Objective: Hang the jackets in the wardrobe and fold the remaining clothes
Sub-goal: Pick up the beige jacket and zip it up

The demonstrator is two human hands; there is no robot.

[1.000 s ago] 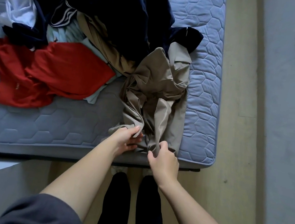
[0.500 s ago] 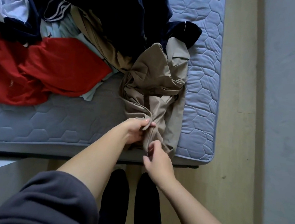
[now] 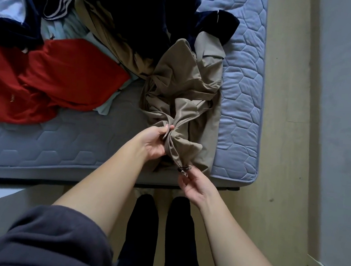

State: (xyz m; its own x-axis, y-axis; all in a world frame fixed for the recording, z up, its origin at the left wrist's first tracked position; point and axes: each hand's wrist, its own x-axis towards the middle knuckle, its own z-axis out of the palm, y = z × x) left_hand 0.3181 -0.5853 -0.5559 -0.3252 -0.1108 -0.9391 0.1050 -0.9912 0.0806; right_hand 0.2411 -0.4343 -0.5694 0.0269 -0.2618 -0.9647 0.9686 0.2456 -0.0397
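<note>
- Left hand (image 3: 156,140): arm stretched forward from a pushed-up grey sleeve (image 3: 48,241). Fingers and thumb are curled round a gathered fold of the tan jacket (image 3: 181,94), with the thumb on top.
- Right hand (image 3: 195,187): held lower and nearer the body. Thumb and forefinger pinch a small dark cord stopper (image 3: 184,169) at the jacket's edge, and the other fingers are loosely curled.
- Tan jacket: smooth, faintly glossy woven cloth, crumpled into deep folds. It lies at the near right corner of the mattress (image 3: 241,101), its far end under the navy garment (image 3: 129,7).
- Mattress: blue quilted surface stitched in hexagons, with a rounded, piped edge.
- Navy garment: dark, soft-looking cloth heaped at the top of the clothes.
- Red garment (image 3: 67,76): matte knit, spread in broad flat folds to the left of the jacket and apart from it.
- White garment (image 3: 3,1): thin, wrinkled cloth at the far left.
- Floor (image 3: 280,123): pale wood-look boards beside the mattress.
</note>
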